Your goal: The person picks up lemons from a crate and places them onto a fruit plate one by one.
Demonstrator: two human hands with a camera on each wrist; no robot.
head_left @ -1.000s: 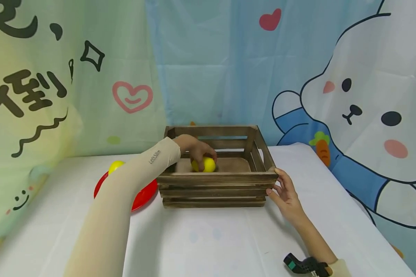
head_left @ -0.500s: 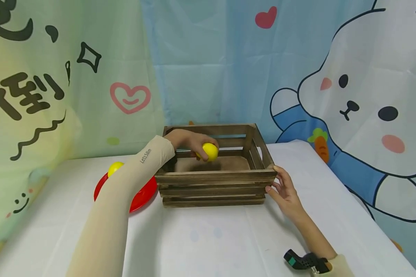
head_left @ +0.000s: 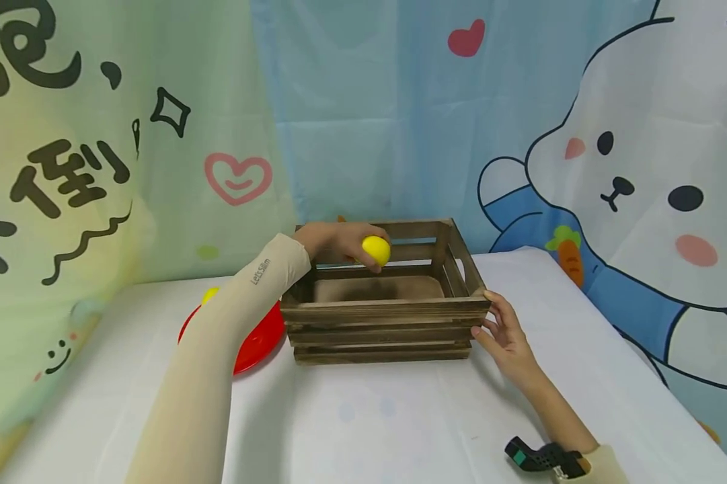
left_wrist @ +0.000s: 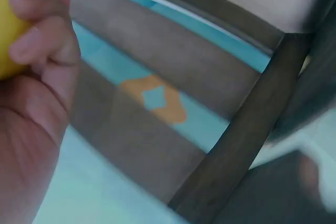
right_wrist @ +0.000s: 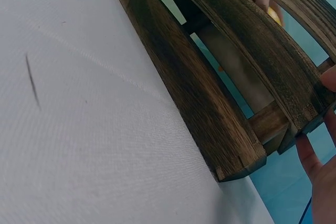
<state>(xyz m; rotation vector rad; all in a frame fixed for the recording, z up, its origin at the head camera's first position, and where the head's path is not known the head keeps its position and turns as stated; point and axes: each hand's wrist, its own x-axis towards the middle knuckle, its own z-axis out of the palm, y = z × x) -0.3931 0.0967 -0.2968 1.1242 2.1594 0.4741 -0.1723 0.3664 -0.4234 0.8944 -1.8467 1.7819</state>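
In the head view, my left hand point(head_left: 352, 243) grips a smooth yellow lemon-like fruit point(head_left: 377, 250) over the wooden slatted crate point(head_left: 387, 312), above its floor. The fingers point(left_wrist: 39, 38) curl against the fruit in the left wrist view, where it is cut off by the frame edge. My right hand point(head_left: 508, 343) holds the crate's front right corner, fingers at the top rim and thumb lower on the front. To the left, a red plate point(head_left: 263, 341) is partly hidden behind my left sleeve, and another yellow fruit point(head_left: 210, 294) shows only its top there.
A white cloth point(head_left: 363, 423) covers the table beneath the crate and plate. Behind hangs a printed curtain point(head_left: 351, 134). My left forearm point(head_left: 218, 363) crosses over the plate, and a black strap device point(head_left: 545, 457) sits on my right wrist.
My left hand has lifted the yellow lemon-like fruit from low in the crate up to about the back rim's height in view, and slightly right. The right hand keeps its hold.
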